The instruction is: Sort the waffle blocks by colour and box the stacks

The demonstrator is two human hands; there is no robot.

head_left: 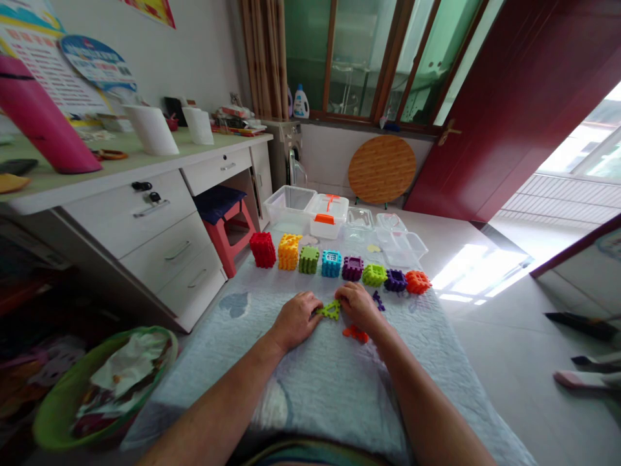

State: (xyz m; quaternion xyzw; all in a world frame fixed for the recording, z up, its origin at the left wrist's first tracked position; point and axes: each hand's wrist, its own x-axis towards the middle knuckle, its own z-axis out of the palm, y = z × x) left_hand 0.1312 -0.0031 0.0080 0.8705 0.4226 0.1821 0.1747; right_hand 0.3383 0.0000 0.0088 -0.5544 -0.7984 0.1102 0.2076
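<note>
Between my hands is a lime-green interlocking block piece (331,310) with notched edges and cut-out holes. My left hand (299,317) is closed on its left end, and the curled fingers of my right hand (358,304) pinch its right side. Orange pieces (356,334) lie just below my right hand, and a small purple piece (378,301) lies to its right. Beyond the hands, a row of block stacks and cubes runs across the cloth: red (262,250), yellow (288,251), green (309,260), blue (331,263), purple (352,267), lime (374,275), dark purple (396,279) and orange (418,281).
Behind the row stand a clear plastic bin (290,206), a box with an orange latch (328,217) and several clear containers (405,247). A light-blue cloth (330,395) covers the table. At left are a desk (145,213), a red stool (233,233) and a green basket (53,421).
</note>
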